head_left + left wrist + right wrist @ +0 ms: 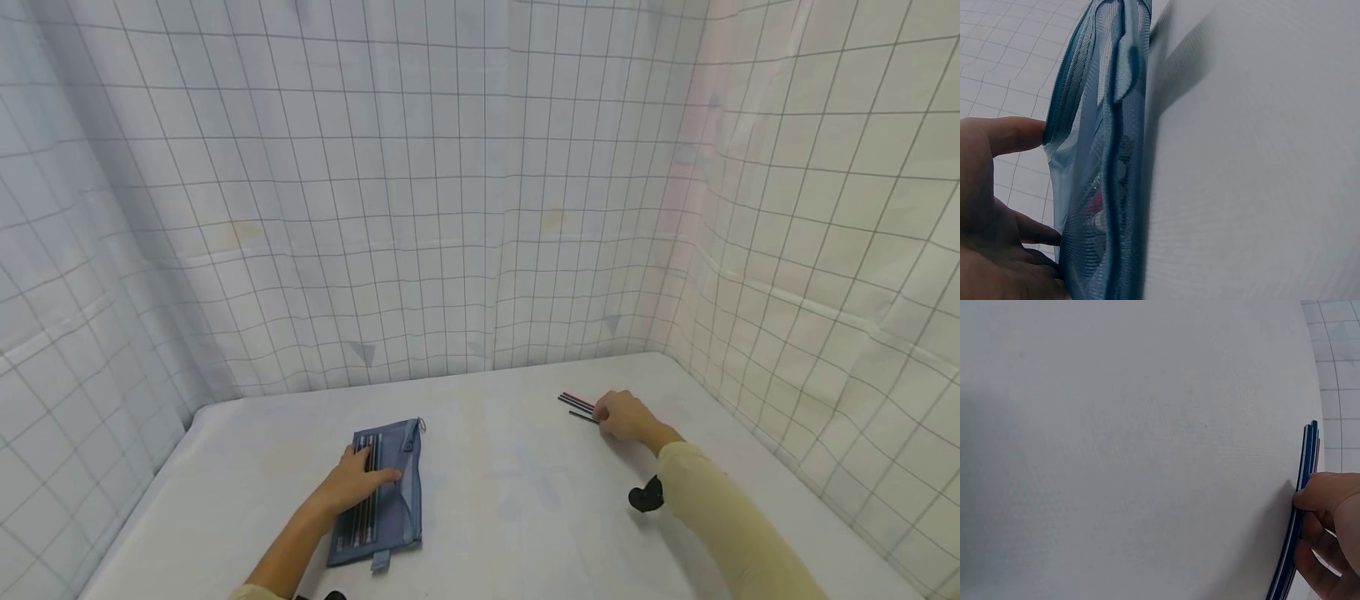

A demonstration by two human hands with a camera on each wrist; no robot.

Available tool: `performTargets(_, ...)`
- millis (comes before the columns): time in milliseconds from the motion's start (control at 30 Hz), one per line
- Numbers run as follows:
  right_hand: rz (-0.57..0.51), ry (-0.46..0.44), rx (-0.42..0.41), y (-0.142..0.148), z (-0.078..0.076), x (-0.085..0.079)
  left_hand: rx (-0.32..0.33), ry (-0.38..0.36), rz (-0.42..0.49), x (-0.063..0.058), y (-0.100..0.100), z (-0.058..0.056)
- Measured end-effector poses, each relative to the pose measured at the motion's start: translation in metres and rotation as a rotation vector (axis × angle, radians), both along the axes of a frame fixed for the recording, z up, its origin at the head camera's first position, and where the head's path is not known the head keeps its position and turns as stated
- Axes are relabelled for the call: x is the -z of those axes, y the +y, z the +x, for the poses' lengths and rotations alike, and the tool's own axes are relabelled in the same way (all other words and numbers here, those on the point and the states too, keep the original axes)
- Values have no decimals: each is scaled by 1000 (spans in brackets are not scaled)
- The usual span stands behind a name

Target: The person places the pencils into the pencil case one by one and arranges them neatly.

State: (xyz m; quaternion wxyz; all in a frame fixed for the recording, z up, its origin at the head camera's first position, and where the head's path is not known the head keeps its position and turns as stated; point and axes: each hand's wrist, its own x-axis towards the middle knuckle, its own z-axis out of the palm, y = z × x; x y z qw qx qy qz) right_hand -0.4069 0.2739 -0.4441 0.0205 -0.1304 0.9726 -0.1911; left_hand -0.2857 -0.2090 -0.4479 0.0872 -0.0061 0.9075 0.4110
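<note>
A blue zippered mesh pencil pouch (393, 521) lies on the white table, with several pencils visible inside it. Over it rests my left hand (351, 485), fingers spread across the mesh and thumb stretched to the right. In the left wrist view, that thumb touches the zipper edge of the pouch (1113, 162). Toward the back right, my right hand (626, 415) bends its fingers around several thin pencils (576, 402), dark ones and a red one. The right wrist view shows thumb and fingers pinching the dark blue pencils (1287, 556) close to the tabletop.
The table (495, 500) is covered in white cloth. Behind it and at both sides hang white curtains (465, 208) with a grid pattern. A black wrist device (647, 495) sits below the right forearm.
</note>
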Motion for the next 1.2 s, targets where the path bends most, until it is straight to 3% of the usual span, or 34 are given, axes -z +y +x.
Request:
performTargets(233, 29, 13, -9, -1, 1, 0, 2, 2, -3, 0, 0, 0)
performTargets(600, 10, 41, -55, -3, -3, -19, -7, -3, 0, 1, -1, -2)
performTargets(1200, -7, 77, -123, -19, -4, -31, 7, 2, 9, 2, -2, -2)
